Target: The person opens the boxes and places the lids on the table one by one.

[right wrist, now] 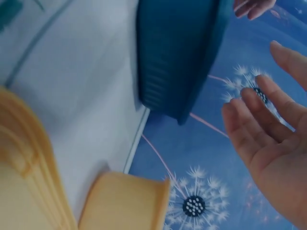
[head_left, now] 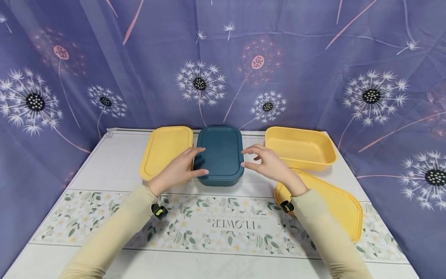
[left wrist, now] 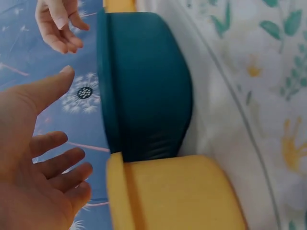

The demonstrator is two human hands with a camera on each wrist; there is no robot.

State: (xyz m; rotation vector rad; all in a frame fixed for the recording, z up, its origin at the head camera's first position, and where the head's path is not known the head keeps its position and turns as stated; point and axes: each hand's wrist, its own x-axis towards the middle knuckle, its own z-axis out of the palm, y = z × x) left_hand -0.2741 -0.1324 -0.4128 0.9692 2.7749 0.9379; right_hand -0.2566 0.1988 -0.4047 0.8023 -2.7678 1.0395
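Note:
A dark teal lidded food container (head_left: 220, 151) stands at the middle of the table's back edge, its lid on. My left hand (head_left: 178, 167) hovers at its left side, thumb and fingers spread. In the left wrist view that hand (left wrist: 29, 187) is above the lid's level and holds nothing. At the container's right side my right hand (head_left: 267, 162) is raised, fingers lightly bent. The right wrist view shows this hand (right wrist: 283, 163) apart from the teal wall (right wrist: 175, 57), its palm bare.
Left of the teal container, close beside it, stands a yellow lidded container (head_left: 167, 149). An uncovered yellow container (head_left: 306, 165) is at the back right. A loose yellow lid (head_left: 336, 207) lies before it, partly under my right forearm. Behind the table hangs a purple dandelion-patterned curtain (head_left: 146, 85).

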